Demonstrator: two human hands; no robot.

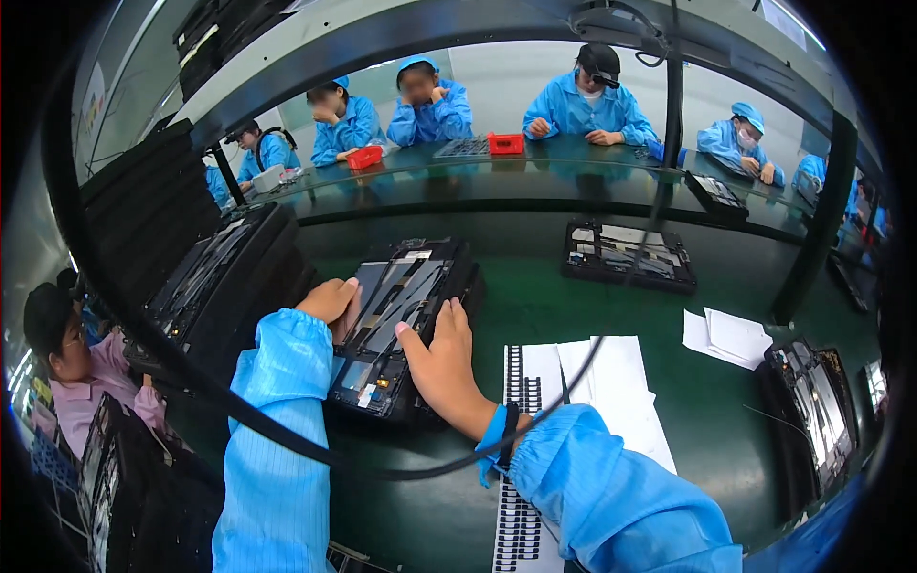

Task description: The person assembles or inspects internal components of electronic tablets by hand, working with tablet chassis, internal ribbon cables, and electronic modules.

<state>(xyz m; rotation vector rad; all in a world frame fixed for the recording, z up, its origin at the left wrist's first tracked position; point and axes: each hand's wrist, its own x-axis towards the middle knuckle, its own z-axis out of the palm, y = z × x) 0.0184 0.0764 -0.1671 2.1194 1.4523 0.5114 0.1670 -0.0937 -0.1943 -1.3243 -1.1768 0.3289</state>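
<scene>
The opened device [396, 320], a flat dark unit with its internals exposed, lies in a black tray on the green tabletop [535, 301], directly in front of the person. The left hand [330, 298] rests on the device's left edge with the fingers curled over it; whether they are clamped on the edge or only laid against it cannot be determined. The right hand [441, 358] bears on the right edge, fingers [458, 317] extended and slightly spread, pressing flat rather than pinching.

Adjacent items:
- A white sheet with rows of black adhesive strips [521, 382] lies just right of the device, partly under the right forearm.
- A second tray of parts [628, 255] sits farther back to the right.
- A stack of black trays [215, 282] stands to the left.
- A black cable [573, 377] hangs across the view and crosses the right wrist.

Risk assessment:
- Uneven pressure from the two hands is likely to tilt the device in its tray or unseat it.
- Fingers on the exposed internals could smudge or displace loose components.
- The right sleeve may drag the strip sheet and lift strips from it.
- The cable could snag the wrist during a reach.
</scene>
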